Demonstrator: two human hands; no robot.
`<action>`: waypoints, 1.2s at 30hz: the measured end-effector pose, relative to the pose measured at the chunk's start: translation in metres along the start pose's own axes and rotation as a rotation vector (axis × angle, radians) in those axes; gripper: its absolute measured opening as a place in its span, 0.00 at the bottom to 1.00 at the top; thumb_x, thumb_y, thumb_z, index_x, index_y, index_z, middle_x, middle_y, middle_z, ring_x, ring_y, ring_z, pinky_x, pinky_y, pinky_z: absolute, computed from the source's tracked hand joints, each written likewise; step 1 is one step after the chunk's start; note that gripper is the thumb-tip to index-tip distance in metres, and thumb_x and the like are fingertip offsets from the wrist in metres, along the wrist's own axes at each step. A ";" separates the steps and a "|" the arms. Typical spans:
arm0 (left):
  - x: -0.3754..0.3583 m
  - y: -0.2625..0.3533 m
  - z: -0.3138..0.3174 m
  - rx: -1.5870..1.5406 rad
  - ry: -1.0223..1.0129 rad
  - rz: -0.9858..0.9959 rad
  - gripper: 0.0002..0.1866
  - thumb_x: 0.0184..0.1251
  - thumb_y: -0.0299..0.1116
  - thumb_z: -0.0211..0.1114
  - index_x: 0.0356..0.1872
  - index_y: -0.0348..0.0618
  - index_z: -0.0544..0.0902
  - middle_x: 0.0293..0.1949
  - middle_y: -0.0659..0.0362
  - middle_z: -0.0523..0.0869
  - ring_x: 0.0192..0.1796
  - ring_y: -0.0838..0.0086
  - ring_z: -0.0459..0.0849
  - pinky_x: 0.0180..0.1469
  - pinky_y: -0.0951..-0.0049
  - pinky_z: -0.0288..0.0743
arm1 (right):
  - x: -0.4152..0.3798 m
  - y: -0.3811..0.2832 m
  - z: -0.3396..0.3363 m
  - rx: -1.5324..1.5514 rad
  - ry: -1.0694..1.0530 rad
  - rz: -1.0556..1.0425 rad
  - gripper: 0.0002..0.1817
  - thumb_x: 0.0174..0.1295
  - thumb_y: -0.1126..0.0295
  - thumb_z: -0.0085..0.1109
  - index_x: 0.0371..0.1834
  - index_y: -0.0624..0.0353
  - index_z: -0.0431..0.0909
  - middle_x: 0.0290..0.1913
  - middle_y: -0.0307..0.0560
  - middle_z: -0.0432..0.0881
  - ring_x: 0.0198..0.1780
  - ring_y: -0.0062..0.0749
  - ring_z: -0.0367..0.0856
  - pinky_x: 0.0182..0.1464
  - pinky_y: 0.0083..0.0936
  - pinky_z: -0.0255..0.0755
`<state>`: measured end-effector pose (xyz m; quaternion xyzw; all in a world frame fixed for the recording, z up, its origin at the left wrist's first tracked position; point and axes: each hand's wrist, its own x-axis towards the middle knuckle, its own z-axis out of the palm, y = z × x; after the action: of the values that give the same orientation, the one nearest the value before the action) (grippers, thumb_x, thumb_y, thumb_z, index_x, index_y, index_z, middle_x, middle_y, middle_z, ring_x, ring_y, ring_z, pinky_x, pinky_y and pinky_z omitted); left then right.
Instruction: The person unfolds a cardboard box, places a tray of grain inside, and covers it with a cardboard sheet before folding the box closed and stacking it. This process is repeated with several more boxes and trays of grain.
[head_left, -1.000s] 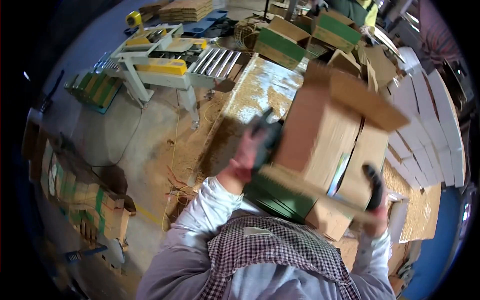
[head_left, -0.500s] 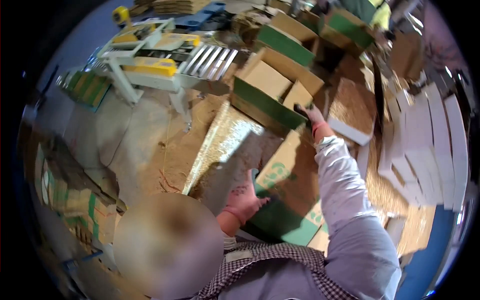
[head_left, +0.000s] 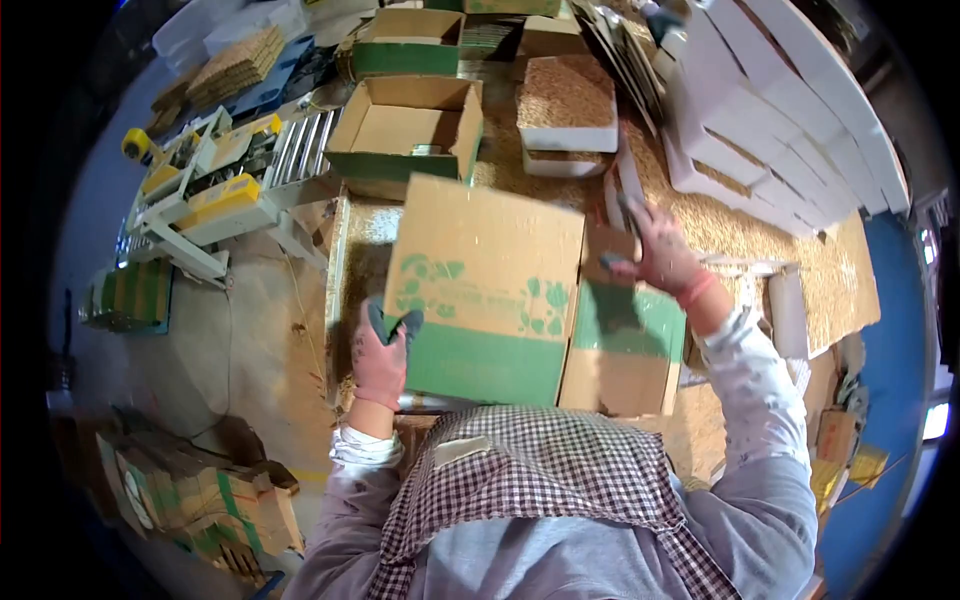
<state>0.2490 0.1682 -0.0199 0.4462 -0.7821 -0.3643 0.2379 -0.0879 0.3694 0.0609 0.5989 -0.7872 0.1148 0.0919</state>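
A brown cardboard box (head_left: 490, 290) with a green band and green printed marks lies in front of my apron, tilted slightly. My left hand (head_left: 382, 350), in a pink glove with dark fingertips, grips its left edge, thumb on the front face. Beside the box on the right is another brown and green cardboard side or flap (head_left: 625, 335). Above that, my right hand (head_left: 655, 245), gloved the same way, has its fingers spread and holds nothing. Beyond the box stands an open, empty-looking carton (head_left: 410, 130).
A roller conveyor machine (head_left: 215, 185) with yellow parts stands at left. White boxes (head_left: 765, 120) are stacked at the right; two more (head_left: 570, 137) sit behind the carton. Flattened cartons (head_left: 205, 490) lie at lower left. A blue floor strip (head_left: 870, 370) runs along the right.
My view has swung round and levelled over the work surface. My right hand has left the open carton and is now spread at the right. My left hand has taken hold of the printed box.
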 end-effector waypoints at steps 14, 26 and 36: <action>0.031 0.243 0.010 0.597 0.253 1.051 0.48 0.34 0.51 0.74 0.60 0.44 0.63 0.61 0.52 0.63 0.65 0.57 0.58 0.67 0.53 0.49 | 0.059 -0.047 -0.157 0.095 -0.391 -0.048 0.28 0.61 0.52 0.50 0.55 0.63 0.64 0.42 0.60 0.76 0.44 0.51 0.74 0.47 0.36 0.67; 0.026 0.219 -0.087 0.458 0.031 0.875 0.30 0.59 0.47 0.56 0.59 0.43 0.65 0.54 0.47 0.72 0.53 0.52 0.73 0.53 0.61 0.70 | 0.089 -0.077 -0.127 -0.382 0.350 -0.267 0.37 0.49 0.54 0.63 0.61 0.59 0.62 0.58 0.55 0.69 0.61 0.46 0.66 0.58 0.38 0.64; 0.068 0.225 0.007 0.590 -0.360 0.802 0.22 0.62 0.50 0.51 0.43 0.41 0.79 0.40 0.45 0.82 0.44 0.56 0.80 0.51 0.60 0.70 | -0.014 -0.077 -0.009 -0.453 0.368 -0.391 0.29 0.49 0.57 0.56 0.56 0.54 0.69 0.46 0.47 0.76 0.57 0.43 0.69 0.61 0.40 0.59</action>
<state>0.0930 0.1870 0.1553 0.0902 -0.9891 -0.0797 0.0851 -0.0094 0.3654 0.0714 0.6719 -0.6335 0.0236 0.3830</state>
